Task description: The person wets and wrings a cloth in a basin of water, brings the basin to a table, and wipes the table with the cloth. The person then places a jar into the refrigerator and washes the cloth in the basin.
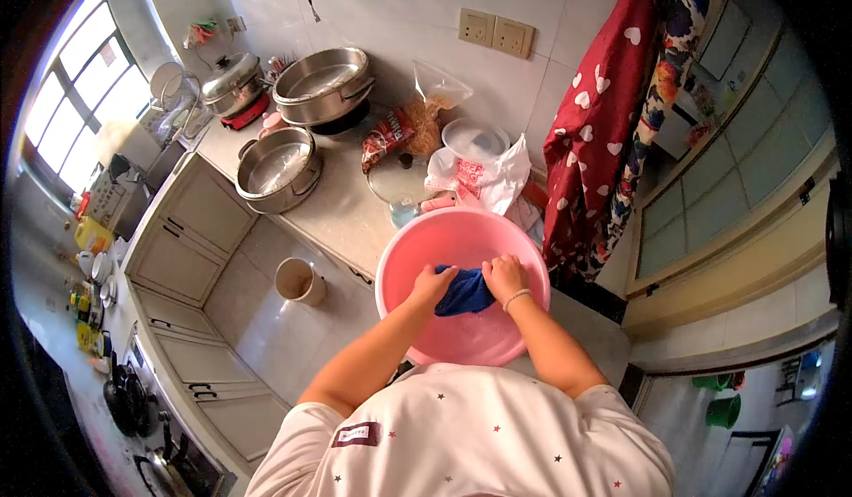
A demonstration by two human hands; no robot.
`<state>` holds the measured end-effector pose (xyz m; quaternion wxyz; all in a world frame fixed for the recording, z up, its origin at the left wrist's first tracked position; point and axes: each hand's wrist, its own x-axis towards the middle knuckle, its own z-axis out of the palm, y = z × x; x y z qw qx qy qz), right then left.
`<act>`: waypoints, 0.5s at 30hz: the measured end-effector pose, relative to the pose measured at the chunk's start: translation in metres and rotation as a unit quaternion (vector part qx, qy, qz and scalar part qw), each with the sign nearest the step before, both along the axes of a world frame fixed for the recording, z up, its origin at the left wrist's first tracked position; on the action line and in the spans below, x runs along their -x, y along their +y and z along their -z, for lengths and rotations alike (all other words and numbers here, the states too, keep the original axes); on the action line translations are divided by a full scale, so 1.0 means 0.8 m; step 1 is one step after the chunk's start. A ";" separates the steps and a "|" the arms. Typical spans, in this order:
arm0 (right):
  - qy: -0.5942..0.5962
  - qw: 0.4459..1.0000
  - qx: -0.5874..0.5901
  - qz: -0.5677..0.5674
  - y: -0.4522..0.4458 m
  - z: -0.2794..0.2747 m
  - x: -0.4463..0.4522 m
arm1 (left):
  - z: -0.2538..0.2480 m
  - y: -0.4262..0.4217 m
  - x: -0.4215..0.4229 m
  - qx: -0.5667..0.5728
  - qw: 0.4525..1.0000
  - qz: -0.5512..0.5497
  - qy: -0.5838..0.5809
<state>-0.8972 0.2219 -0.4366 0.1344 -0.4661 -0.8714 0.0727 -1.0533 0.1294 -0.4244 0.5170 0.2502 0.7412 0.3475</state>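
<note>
A dark blue cloth [464, 292] is stretched between my two hands, over the inside of a large pink basin [463, 348]. My left hand [432, 286] is closed on the cloth's left end. Its right end is gripped by my right hand [506, 278], with a light bracelet at the wrist. The middle of the cloth hangs bunched between them. Whether water lies in the basin I cannot tell. Just beyond the basin's rim are a white plastic bag [486, 177] with red print and a glass lid [390, 180].
Two steel pots [278, 169] [323, 84] and a red snack bag [387, 138] stand on the counter [333, 222]. A bin [300, 281] is on the floor to the left. Red heart-patterned fabric [593, 115] hangs at the right, near a glazed door [728, 177].
</note>
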 end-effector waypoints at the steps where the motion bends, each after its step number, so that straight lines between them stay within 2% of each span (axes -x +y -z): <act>1: -0.044 0.999 0.022 0.007 -0.002 -0.003 -0.005 | -0.020 -0.005 -0.007 0.014 0.974 0.006 0.224; 2: -0.078 0.995 0.053 -0.024 -0.013 -0.017 -0.007 | -0.037 -0.016 -0.014 -0.021 0.968 -0.001 0.251; 4: -0.145 0.979 0.116 -0.087 -0.040 -0.041 -0.004 | -0.023 -0.025 -0.022 -0.057 0.917 0.117 0.376; 5: -0.267 0.932 0.205 -0.139 -0.045 -0.034 0.001 | -0.013 -0.029 -0.025 -0.074 0.881 0.175 0.433; 6: -0.314 0.909 0.226 -0.156 -0.048 0.004 0.004 | 0.009 -0.026 -0.019 -0.022 0.848 0.319 0.423; 7: -0.360 0.883 0.246 -0.174 -0.053 0.034 0.006 | 0.027 -0.026 -0.017 0.003 0.816 0.394 0.423; 9: -0.354 0.895 0.209 -0.173 -0.067 0.036 0.010 | 0.050 -0.030 -0.014 0.050 0.736 0.533 0.414; 10: -0.351 0.901 0.188 -0.172 -0.067 0.034 0.013 | 0.028 -0.028 -0.019 0.068 0.719 0.555 0.413; 13: -0.250 0.884 0.304 -0.253 -0.032 0.050 0.015 | 0.026 -0.014 -0.016 0.094 0.762 0.534 0.354; 14: -0.085 0.934 0.244 -0.246 -0.032 0.049 0.008 | 0.017 -0.015 -0.013 0.077 0.831 0.460 0.302; 15: 0.023 0.919 0.321 -0.228 -0.025 0.047 0.004 | 0.008 -0.019 -0.011 0.038 0.850 0.423 0.313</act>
